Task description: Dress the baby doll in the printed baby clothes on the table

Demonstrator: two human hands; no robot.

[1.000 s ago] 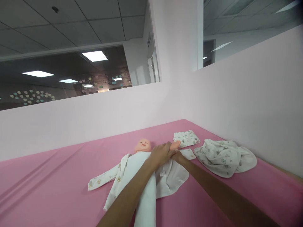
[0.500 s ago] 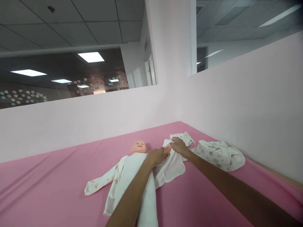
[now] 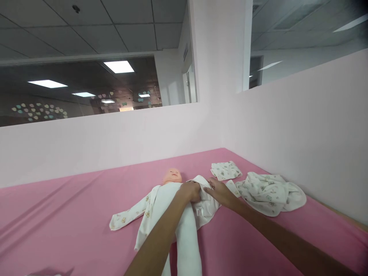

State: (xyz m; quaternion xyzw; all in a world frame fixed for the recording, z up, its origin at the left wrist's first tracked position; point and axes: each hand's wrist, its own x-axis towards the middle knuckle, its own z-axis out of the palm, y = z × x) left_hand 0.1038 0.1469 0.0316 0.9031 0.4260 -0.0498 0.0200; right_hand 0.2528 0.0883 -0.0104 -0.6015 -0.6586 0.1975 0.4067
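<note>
A baby doll (image 3: 173,176) lies face up on the pink sheet (image 3: 71,214), its body wrapped in white cloth. Under it lies an open white printed baby garment (image 3: 129,214), one sleeve spread out to the left. My left hand (image 3: 190,191) rests on the doll's chest with fingers curled into the garment's right flap (image 3: 204,205). Right beside it, my right hand (image 3: 220,190) has its fingers closed on the same bunched flap near the doll's shoulder. The doll's right arm is hidden under the cloth and hands.
A small folded printed cloth (image 3: 225,170) lies near the far corner. A crumpled printed garment (image 3: 270,191) sits at the right by the pale pink wall (image 3: 301,126). Another low pink wall runs behind the bed, with windows above it.
The doll's bare arm, seen a second ago, is now covered. Both hands have drawn the garment's right flap in over the doll's chest and bunched it.
</note>
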